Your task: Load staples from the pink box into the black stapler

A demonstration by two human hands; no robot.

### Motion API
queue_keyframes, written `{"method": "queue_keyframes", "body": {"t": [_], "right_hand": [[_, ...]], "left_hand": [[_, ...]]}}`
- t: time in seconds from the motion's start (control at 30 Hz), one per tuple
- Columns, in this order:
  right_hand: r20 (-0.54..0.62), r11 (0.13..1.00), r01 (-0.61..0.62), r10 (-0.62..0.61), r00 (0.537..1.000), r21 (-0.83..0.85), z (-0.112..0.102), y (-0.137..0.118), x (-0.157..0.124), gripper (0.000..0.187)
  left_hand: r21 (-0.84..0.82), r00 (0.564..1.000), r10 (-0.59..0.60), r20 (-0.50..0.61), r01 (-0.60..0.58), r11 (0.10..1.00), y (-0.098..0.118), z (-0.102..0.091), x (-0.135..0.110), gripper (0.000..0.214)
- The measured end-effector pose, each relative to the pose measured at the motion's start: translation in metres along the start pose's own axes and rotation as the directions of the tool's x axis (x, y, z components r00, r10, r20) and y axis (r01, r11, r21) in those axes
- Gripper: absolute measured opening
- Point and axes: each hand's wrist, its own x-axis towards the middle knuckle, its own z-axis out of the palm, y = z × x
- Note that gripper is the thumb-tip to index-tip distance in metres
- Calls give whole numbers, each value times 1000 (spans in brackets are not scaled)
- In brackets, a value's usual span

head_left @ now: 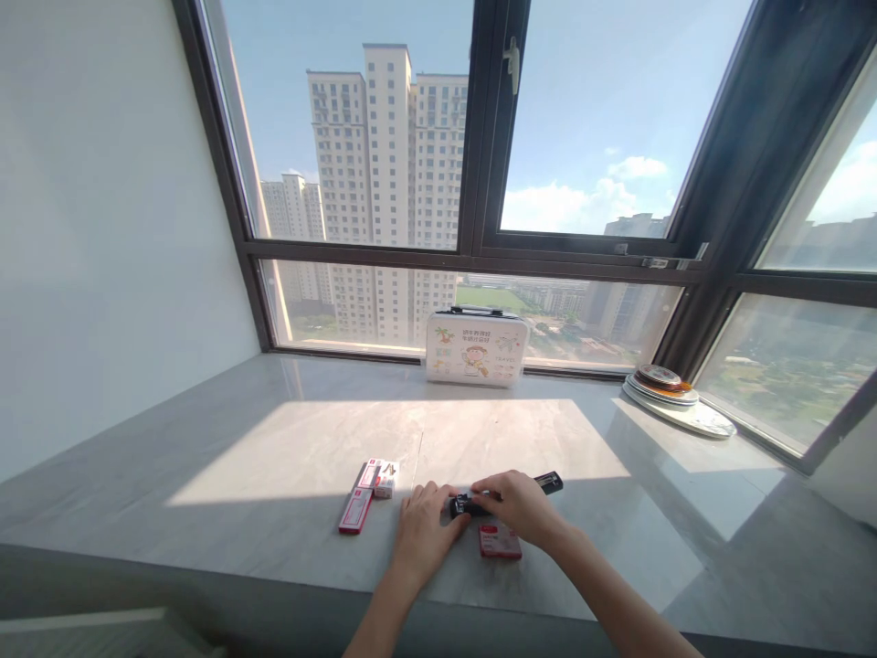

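A black stapler (550, 482), opened out long, lies slantwise on the stone sill. My left hand (426, 530) is closed at its near left end, with thumb and forefinger on either side of that end. Across its middle reaches my right hand (519, 504), its fingers pressed together on the opened part; whether a small piece is pinched there is hidden. Just below the right hand sits a red and clear box (500, 541). To the left are two red and white boxes, one nearer (355, 512) and one farther (370, 474), beside a small white box (386, 480).
A white cartoon-printed case (476, 349) with a dark handle stands against the window. Stacked plates (661, 388) rest in the right back corner. The front edge of the sill (274, 568) runs close below my hands. Sunlight patches cross the surface.
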Motion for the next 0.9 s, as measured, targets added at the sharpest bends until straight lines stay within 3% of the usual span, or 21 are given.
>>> {"method": "queue_keyframes", "body": {"t": [0.17,0.33,0.47,0.57,0.63,0.73,0.83,0.9], "right_hand": [[52,999,-19,21,998,-35,4,-1,6,30],[-91,983,-172,166,982,-58,8,-1,-2,38],[-37,981,-119,127,991,155,15,-7,-12,44],[11,887,-127,136,991,444,17,4,-23,50],[93,785,-236,224,970,573,15,25,-36,56],[277,634,-446,352,894,632,6,64,-57,56],[195,505,-441,467,863,742,-4,85,-67,53],[82,511,-348,472,878,786,-11,81,-61,53]], "left_hand": [[-30,1000,13,-26,-13,999,-2,-2,0,26],[-32,1000,-4,-17,4,999,-2,-2,1,28],[-32,1000,-5,-5,5,999,0,-4,1,28],[-27,1000,-6,-6,6,1000,2,-5,1,28],[-23,1000,-13,-3,13,1000,2,-5,1,27],[-24,1000,-23,4,23,999,2,-4,2,26],[-41,1000,-24,12,24,999,2,-4,2,25],[-56,1000,-22,14,22,998,1,-4,2,25]]}}
